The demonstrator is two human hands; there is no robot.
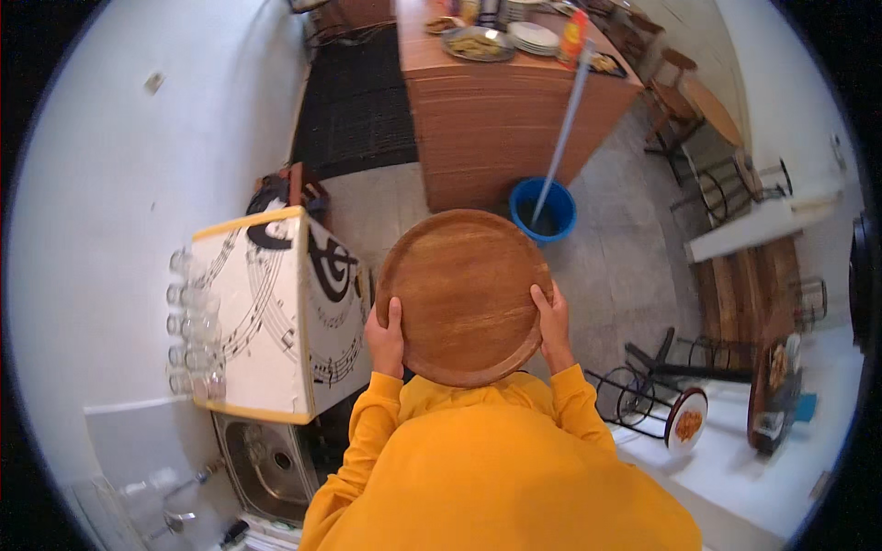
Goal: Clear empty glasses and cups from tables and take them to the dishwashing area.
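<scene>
A round brown wooden tray (464,289) with a raised rim is held in front of my body. My left hand (385,338) grips its left edge, the thumb lying over the rim. On the opposite edge my right hand (553,326) holds it the same way, thumb on top. The fingers under the tray are hidden. Nothing lies on the tray's upper face. Both arms are in yellow sleeves.
Left stands a white cabinet (266,312) with music-note drawings and several glass jars (195,326), beside a metal sink (266,464). Ahead are a blue bucket (567,216) with a mop handle (562,138) and a wooden counter (496,129) bearing plates (534,37). Stools (634,395) stand right.
</scene>
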